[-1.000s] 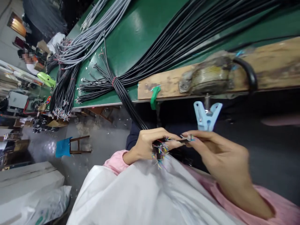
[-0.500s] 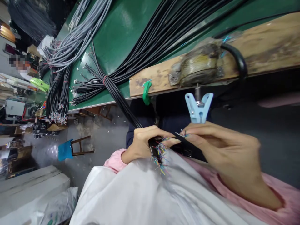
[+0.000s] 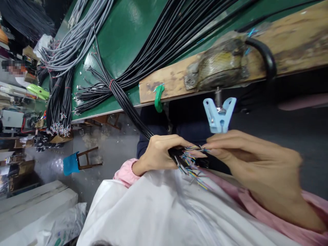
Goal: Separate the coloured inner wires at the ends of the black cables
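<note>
My left hand (image 3: 160,150) is wrapped around a bundle of black cables (image 3: 133,116) that runs down from the table. Thin coloured wire ends (image 3: 191,167) fan out of the cables past my left fingers. My right hand (image 3: 263,164) pinches fine wire tips between thumb and forefinger, close against my left fingertips. Just above my right fingers is a light blue plastic clip (image 3: 219,118), fixed to a metal shaft. That shaft comes from a tape-wrapped motor-like body (image 3: 217,65) on a wooden board (image 3: 176,80).
A green table (image 3: 110,48) carries more black cables and a grey cable bundle (image 3: 84,41). A green hook (image 3: 159,99) hangs off the board. At the left are a blue-seated chair (image 3: 71,164), white boxes (image 3: 38,205) and a partly seen person (image 3: 20,80).
My right hand's fingertips and the wire ends by my left hand have come together. The wire ends have shifted right and spread out more. The whole view has shifted slightly.
</note>
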{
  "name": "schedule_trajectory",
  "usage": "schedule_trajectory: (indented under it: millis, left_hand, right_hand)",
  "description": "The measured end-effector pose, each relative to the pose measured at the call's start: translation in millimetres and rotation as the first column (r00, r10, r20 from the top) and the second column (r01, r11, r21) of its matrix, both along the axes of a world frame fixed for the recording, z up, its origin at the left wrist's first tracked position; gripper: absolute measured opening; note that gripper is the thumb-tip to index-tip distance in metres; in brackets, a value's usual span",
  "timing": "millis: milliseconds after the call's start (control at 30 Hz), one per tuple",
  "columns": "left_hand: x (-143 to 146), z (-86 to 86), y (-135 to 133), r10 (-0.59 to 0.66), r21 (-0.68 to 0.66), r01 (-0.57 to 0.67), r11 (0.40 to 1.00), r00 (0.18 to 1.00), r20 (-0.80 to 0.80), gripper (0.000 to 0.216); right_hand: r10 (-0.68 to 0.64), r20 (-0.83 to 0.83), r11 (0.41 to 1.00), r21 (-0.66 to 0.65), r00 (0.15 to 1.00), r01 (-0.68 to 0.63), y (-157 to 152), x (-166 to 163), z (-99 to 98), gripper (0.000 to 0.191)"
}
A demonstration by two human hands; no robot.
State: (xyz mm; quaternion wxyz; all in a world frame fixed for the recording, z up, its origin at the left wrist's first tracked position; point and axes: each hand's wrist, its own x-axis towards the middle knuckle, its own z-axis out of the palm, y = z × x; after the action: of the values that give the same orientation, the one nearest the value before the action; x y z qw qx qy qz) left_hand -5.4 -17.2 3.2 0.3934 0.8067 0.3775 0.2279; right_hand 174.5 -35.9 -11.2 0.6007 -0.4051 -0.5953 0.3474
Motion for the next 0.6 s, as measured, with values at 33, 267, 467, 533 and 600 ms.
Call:
schedule_trajectory:
  millis: [33,267,467,533,600]
  left_hand:
    - [1,-0.4,0,0.011,0.011,-0.011,1.000,0.999,0.043,0.031]
    - [4,3.5,5,-0.096,-0.107,0.074,0.992,0.972,-0.212,0.031]
    - [11,1.3,3,-0.002,0.005,0.002,1.000,1.000,0.010,0.017]
    - [13,-0.1,1,0.036,0.035,-0.040,0.999,0.995,0.088,0.030]
    - [13,-0.3,0,0.057,0.061,-0.064,0.996,0.992,0.112,0.039]
  right_hand:
    - [0.032,0.011,0.999,-0.012,0.999,-0.032,0,1,-1.6,0.013]
    - [-0.216,0.490,0.931,0.364,0.844,0.027,2,12,0.2,0.014]
    - [-0.092,0.541,0.971,0.234,0.836,-0.044,14,31,1.1,0.018]
    - [-0.131,0.459,0.981,0.189,0.879,0.048,16,35,-1.6,0.014]
    - [-0.095,0.371,0.991,0.120,0.924,0.054,15,35,-1.9,0.011]
